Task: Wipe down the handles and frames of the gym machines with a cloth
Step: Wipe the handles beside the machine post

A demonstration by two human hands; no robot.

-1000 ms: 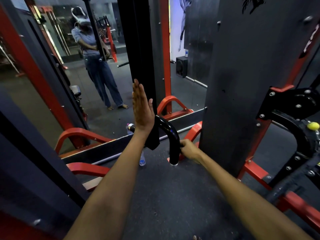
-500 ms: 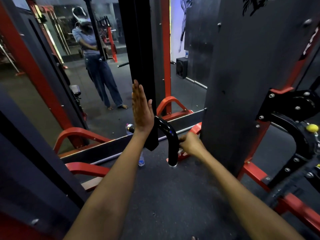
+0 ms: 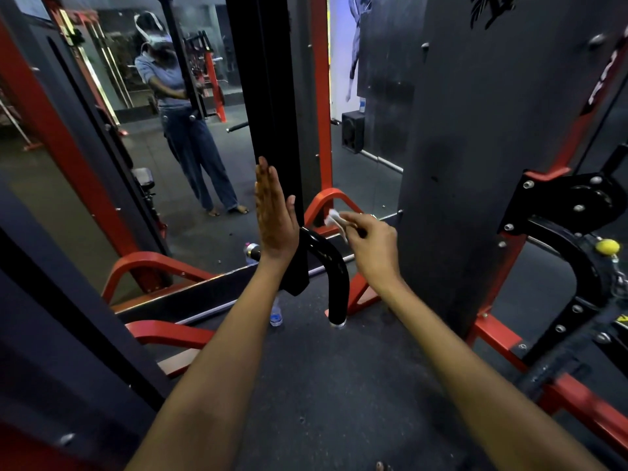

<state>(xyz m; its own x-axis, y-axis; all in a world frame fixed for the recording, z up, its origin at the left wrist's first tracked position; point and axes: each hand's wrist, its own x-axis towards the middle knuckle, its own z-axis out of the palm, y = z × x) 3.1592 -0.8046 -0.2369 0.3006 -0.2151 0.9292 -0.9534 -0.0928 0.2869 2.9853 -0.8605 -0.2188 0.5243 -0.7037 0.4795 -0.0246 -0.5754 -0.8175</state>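
A curved black handle (image 3: 331, 266) hangs from a black vertical bar (image 3: 272, 96) in the middle of the view. My left hand (image 3: 273, 215) is flat with fingers straight up, its palm pressed against the left side of the bar just above the handle. My right hand (image 3: 368, 237) hovers to the right of the handle's upper bend, pinching a small white cloth (image 3: 331, 217) between its fingertips. The cloth sits just above and right of the handle's top, apart from it.
A tall dark grey panel (image 3: 492, 147) of the machine stands at the right, with red frame tubes (image 3: 339, 202) at its base. A mirror (image 3: 170, 147) behind shows a person. A water bottle (image 3: 276, 316) stands on the dark floor below the handle.
My right hand has risen from the lower part of the handle to beside its top bend, and the white cloth now shows in its fingers. My left hand has stayed flat on the bar.
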